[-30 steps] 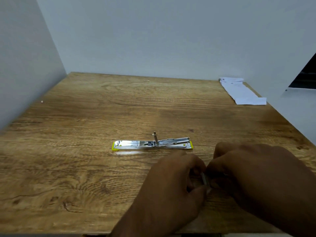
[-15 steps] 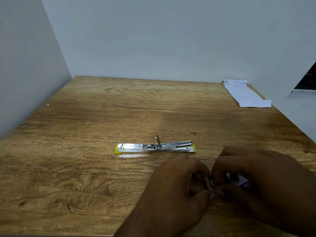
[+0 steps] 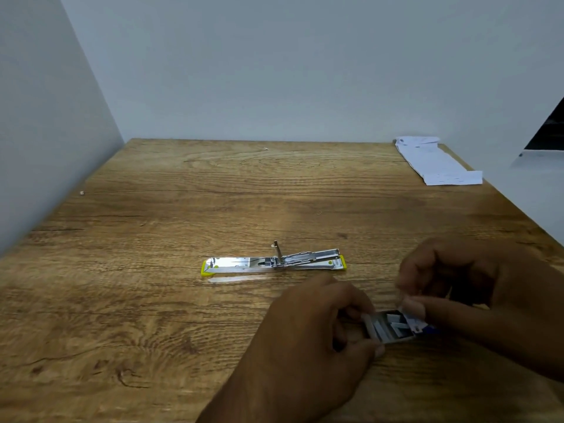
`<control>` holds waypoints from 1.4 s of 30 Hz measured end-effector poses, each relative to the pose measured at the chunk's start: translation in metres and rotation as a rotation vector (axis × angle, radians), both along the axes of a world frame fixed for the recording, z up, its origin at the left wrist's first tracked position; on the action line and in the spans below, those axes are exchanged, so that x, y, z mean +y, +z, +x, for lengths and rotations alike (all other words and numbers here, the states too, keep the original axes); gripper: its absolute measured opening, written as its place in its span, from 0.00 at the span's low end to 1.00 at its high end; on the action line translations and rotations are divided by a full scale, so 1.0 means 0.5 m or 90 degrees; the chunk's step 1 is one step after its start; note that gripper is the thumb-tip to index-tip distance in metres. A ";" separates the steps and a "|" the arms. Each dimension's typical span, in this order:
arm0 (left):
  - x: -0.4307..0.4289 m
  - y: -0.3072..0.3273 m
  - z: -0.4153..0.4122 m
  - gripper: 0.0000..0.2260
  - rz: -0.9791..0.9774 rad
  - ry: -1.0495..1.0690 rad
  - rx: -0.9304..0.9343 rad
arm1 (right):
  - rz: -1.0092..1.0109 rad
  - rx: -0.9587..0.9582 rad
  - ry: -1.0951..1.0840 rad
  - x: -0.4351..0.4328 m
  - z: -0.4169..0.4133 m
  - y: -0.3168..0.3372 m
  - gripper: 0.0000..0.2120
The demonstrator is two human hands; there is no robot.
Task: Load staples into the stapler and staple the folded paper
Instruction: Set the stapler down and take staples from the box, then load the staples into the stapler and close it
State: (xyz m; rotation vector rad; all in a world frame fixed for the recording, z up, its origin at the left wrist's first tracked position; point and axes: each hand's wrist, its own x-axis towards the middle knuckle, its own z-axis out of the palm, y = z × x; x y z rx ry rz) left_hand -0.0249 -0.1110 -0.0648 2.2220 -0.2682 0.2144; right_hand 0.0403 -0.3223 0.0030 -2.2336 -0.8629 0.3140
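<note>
Head view: the stapler point(image 3: 273, 264) lies flipped wide open mid-surface, yellow at both ends. Right of it, the left hand point(image 3: 308, 337) is clamped on a little staple box point(image 3: 389, 328), open, with silver staple strips point(image 3: 395, 326) lying loose inside. The right hand point(image 3: 476, 288) has its fingers pinched together just above the box; can't tell what's in them. Wooden surface point(image 3: 152, 300), folded paper point(image 3: 436, 161) at the far right corner, plain grey walls.
</note>
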 end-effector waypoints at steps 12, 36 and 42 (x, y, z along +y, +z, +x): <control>0.191 0.048 0.012 0.15 0.066 0.189 -0.140 | 0.143 -0.020 0.090 0.098 0.082 0.013 0.11; 0.176 0.032 0.100 0.09 0.227 0.006 -0.008 | -0.074 -0.296 0.154 0.180 0.106 -0.039 0.05; 0.175 0.027 0.097 0.10 0.225 0.016 -0.018 | -0.114 -0.270 0.173 0.194 0.110 -0.023 0.04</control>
